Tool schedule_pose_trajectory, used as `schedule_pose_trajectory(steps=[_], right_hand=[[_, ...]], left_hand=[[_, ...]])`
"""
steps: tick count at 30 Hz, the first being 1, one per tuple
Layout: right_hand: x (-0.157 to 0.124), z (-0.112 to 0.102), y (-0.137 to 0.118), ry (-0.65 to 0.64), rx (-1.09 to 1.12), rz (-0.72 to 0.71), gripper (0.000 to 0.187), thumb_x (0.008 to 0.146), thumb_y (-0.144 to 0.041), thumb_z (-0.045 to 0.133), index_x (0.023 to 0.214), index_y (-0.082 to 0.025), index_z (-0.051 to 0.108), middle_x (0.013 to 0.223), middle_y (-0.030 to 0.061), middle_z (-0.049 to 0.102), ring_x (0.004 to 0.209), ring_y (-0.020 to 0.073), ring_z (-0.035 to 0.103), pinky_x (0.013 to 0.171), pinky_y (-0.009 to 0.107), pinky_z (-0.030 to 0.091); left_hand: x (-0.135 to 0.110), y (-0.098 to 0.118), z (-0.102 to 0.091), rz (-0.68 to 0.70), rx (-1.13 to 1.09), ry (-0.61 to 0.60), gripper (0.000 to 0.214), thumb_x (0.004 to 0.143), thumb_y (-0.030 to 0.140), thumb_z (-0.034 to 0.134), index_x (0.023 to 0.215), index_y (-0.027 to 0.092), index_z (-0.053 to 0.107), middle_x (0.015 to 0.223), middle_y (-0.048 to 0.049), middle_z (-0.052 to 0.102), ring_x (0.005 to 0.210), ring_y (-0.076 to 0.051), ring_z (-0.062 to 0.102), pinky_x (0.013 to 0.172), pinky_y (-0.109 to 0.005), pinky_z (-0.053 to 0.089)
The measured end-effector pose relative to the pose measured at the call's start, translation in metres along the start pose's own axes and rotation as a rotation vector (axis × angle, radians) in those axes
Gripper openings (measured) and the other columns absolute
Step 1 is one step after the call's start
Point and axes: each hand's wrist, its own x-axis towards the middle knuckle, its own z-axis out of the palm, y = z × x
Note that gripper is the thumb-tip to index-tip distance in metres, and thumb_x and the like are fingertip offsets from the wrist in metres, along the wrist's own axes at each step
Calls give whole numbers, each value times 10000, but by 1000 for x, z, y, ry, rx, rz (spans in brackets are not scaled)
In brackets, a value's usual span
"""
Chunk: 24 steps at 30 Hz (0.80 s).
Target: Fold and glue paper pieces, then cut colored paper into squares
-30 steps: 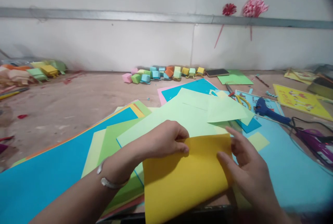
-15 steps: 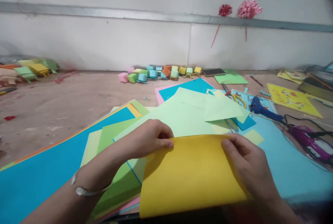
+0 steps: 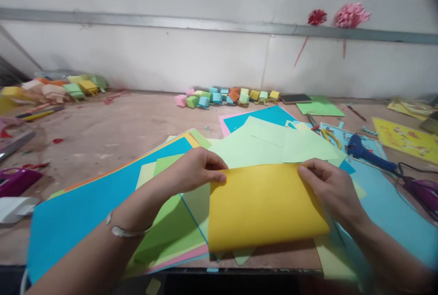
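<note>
A sheet of yellow paper [image 3: 263,208] is held up over the front of the table, bent over so that its lower edge curves round. My left hand [image 3: 201,167] pinches its upper left corner between thumb and fingers. At the upper right corner, my right hand [image 3: 328,185] grips the same sheet, thumb on the near face. Behind it lie pale green sheets [image 3: 239,144]. Under my left forearm are a green sheet [image 3: 167,231] and a large blue sheet [image 3: 85,208]. Light blue paper [image 3: 393,208] spreads beside my right hand.
A blue glue gun [image 3: 369,152] and yellow-handled pliers [image 3: 330,137] lie to the right. Small folded paper shapes [image 3: 217,98] line the wall near a phone [image 3: 296,98]. More paper shapes [image 3: 54,92] and a purple tool [image 3: 18,181] are at the left.
Both hands have raised the yellow paper slightly away from the table's front edge, its lower edge now higher. The view has swung left, bringing the purple tool into sight.
</note>
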Motion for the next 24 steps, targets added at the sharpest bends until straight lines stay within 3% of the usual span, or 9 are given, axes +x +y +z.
schedule_pose_trajectory(steps=[8, 12, 17, 24], right_hand=[[29, 10, -10, -198, -1, -35, 299, 826, -454, 542, 683, -197, 597, 618, -7, 557, 593, 143, 486, 555, 268, 365], [39, 20, -9, -181, -20, -36, 352, 876, -463, 455, 662, -200, 548, 585, -16, 509, 552, 134, 455, 523, 264, 343], [49, 31, -5, -140, -119, -96, 287, 831, -382, 469, 645, -193, 580, 624, 15, 595, 583, 158, 510, 536, 277, 340], [58, 39, 0, -108, -246, -228, 226, 791, -304, 459, 721, -199, 646, 735, 38, 702, 684, 186, 611, 629, 282, 402]], left_hand=[[14, -19, -9, -33, -39, 87, 181, 673, 333, 696, 757, 181, 743, 753, -20, 745, 750, -189, 647, 654, -265, 452], [25, -26, -13, -52, 1, 120, 205, 659, 338, 686, 757, 167, 743, 736, -22, 733, 731, -183, 626, 627, -258, 419], [35, -32, -13, -104, 2, 122, 283, 622, 406, 672, 772, 179, 752, 734, -14, 715, 719, -185, 603, 589, -251, 406], [40, -26, -11, -158, 98, 156, 302, 692, 440, 576, 715, 176, 722, 598, 2, 611, 559, -147, 506, 470, -245, 310]])
